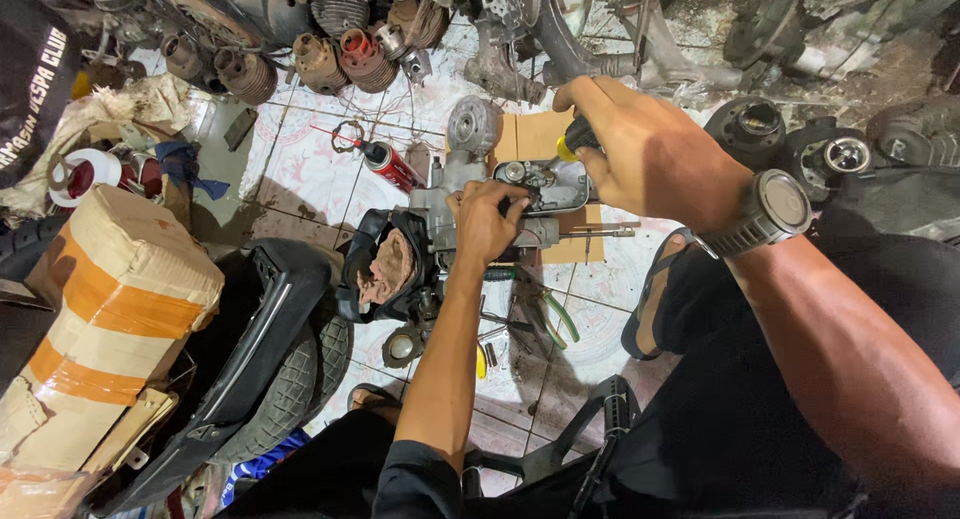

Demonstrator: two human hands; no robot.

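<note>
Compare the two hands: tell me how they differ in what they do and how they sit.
The right hand is raised and closed around a screwdriver handle with a yellow end; the left hand sits lower, gripping the grey metal engine part directly. The right wrist carries a grey watch; the left wrist is bare. Both hands are bare and work on the same part.

I see little free floor [320, 174]: bare tiles lie left of the engine block [470, 214], reaching the red spray can [392, 165]. Cylinders [330, 59] crowd the far edge. Pliers [555, 314] and loose tools block the near tiles. A tyre [290, 379] and taped parcel [110, 309] close off the left.
</note>
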